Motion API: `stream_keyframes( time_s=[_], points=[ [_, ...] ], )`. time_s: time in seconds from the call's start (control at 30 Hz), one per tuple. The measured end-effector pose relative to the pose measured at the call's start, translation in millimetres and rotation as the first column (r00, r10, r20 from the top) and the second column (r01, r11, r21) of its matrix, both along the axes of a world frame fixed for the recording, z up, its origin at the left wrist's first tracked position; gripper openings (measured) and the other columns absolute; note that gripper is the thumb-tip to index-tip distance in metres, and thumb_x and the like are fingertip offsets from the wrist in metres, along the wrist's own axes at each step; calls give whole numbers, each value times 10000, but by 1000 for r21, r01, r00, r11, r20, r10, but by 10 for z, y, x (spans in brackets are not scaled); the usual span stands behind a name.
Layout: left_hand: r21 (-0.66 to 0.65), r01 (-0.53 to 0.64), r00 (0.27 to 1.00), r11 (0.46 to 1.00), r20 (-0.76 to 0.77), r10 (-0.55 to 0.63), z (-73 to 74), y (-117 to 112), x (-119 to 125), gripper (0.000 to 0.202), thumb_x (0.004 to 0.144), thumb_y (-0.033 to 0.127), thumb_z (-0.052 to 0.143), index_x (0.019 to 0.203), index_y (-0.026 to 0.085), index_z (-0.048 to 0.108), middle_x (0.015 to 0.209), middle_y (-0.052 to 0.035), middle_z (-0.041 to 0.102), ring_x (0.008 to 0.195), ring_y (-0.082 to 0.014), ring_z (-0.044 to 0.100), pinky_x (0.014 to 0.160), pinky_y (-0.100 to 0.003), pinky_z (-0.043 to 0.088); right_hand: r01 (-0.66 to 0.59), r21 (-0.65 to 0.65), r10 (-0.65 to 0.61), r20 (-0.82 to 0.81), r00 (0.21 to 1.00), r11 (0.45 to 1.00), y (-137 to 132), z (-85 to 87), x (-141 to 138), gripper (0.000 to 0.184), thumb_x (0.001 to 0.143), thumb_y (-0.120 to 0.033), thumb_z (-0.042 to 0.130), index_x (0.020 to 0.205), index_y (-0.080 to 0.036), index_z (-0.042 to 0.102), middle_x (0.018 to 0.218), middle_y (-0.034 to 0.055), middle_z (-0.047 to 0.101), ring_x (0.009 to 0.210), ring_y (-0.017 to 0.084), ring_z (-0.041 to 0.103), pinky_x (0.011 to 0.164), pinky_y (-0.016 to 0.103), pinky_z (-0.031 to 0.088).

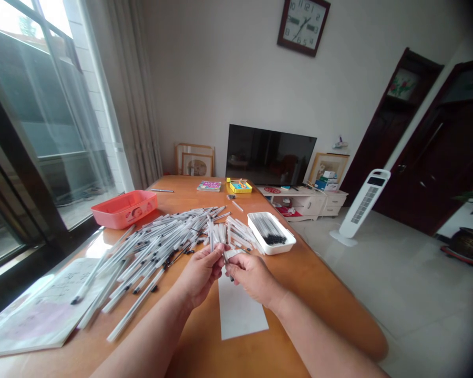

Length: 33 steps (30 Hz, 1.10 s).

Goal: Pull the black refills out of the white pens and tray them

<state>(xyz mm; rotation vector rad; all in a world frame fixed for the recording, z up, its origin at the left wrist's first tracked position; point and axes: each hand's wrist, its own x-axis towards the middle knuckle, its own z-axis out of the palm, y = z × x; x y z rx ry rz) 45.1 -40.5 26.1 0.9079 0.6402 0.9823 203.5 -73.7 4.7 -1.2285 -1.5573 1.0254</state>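
Above a sheet of white paper [242, 315], my hands meet with fingers closed. My left hand [204, 270] pinches a slim pen [212, 233], whose pale, see-through barrel points up and away from me. Close against it, my right hand [255, 275] has thumb and finger pressed together at the pen's near end, where a small dark tip shows; the fingers hide the rest. A large heap of pens [161, 236] with clear barrels and black ends spreads to the left. Just beyond my fingers lie loose clear pen pieces [240, 231]. A white tray [290, 244] of black-ended pens stands to the right.
A red plastic basket [114, 218] stands at the table's left side, with a booklet [35, 310] nearer me under some pens. A yellow box [239, 187] and a colourful book [208, 186] lie at the far end. The wooden table's [339, 315] rounded edge runs along the right.
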Motion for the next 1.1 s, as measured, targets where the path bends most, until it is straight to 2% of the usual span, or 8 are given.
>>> stream_keyframes(
  time_s=[0.2, 0.5, 0.7, 0.8, 0.9, 0.97, 1.03, 1.1],
  points=[
    [-76, 18, 997, 997, 74, -12, 17, -1, -28, 326, 877, 396, 694, 1082, 150, 630, 710, 19, 537, 548, -62, 432, 542, -179, 404, 67, -23, -69, -87, 994, 997, -27, 28, 23, 206, 882, -373, 624, 906, -178, 686, 801, 28, 680, 703, 153, 590, 615, 272, 479],
    [-49, 38, 998, 998, 54, -35, -35, 3, -26, 323, 932, 380, 611, 1167, 160, 638, 912, -52, 615, 725, -120, 580, 663, -239, 493, 72, -77, -87, -216, 973, 994, -87, 69, 54, 280, 868, -446, 663, 892, -167, 652, 781, 29, 681, 642, 125, 557, 603, 258, 448],
    [-51, 44, 998, 998, 47, -42, -46, 5, -18, 309, 909, 399, 646, 1101, 158, 674, 948, -60, 615, 794, -146, 610, 719, -268, 501, 57, -76, -73, -230, 971, 995, -110, 78, 41, 271, 869, -451, 661, 882, -180, 641, 792, 22, 683, 620, 114, 542, 576, 243, 419],
    [-58, 47, 999, 997, 20, -46, -26, -3, -28, 331, 910, 408, 647, 1132, 165, 678, 1009, -71, 625, 827, -140, 605, 735, -254, 495, 98, -46, -106, -218, 970, 994, -91, 107, 101, 278, 868, -457, 650, 909, -182, 649, 795, 27, 687, 639, 126, 553, 591, 249, 432],
    [-70, 33, 999, 997, -3, -33, -4, -12, -42, 359, 906, 417, 653, 1164, 168, 677, 1030, -72, 627, 805, -120, 584, 703, -226, 479, 257, 40, -249, -135, 959, 966, -5, 202, 341, 302, 861, -479, 631, 904, -182, 664, 786, 32, 690, 666, 146, 571, 616, 259, 447],
    [-77, 28, 1000, 997, 1, -28, 4, -16, -48, 363, 898, 410, 664, 1163, 162, 679, 995, -69, 626, 758, -111, 566, 669, -218, 467, 401, 112, -407, 26, 913, 909, 89, 301, 604, 302, 858, -484, 608, 885, -193, 685, 792, 37, 706, 661, 156, 579, 617, 263, 438],
    [-81, 20, 1000, 996, 5, -20, 5, -19, -48, 356, 890, 391, 675, 1156, 154, 681, 948, -63, 623, 700, -100, 541, 635, -213, 452, 541, 161, -564, 230, 793, 825, 200, 404, 899, 281, 830, -468, 608, 845, -207, 710, 778, 43, 721, 682, 180, 605, 601, 262, 422],
    [-86, 7, 1000, 996, -2, -7, 6, -23, -46, 344, 884, 369, 681, 1146, 146, 684, 904, -54, 618, 650, -89, 511, 603, -208, 436, 627, 165, -625, 445, 642, 761, 316, 488, 1167, 250, 797, -448, 619, 797, -223, 728, 745, 37, 725, 677, 189, 623, 580, 259, 397]
  ],
)
